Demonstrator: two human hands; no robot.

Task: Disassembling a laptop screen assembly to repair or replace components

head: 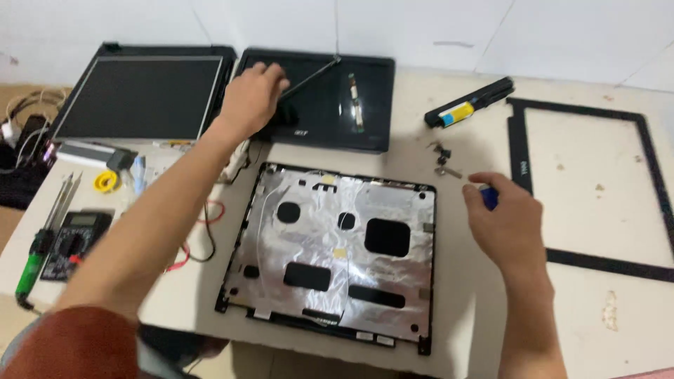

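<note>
Two hands busy: left hand (pixel 251 98) closed on thin stiff hinge bar (pixel 314 76), light; right hand (pixel 507 223) gripped small blue tool (pixel 489 196).

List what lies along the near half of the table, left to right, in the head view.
Soldering iron with green handle → multimeter → red and black wires → foil-lined laptop lid → right hand holding a small blue thing → black screen bezel.
</note>
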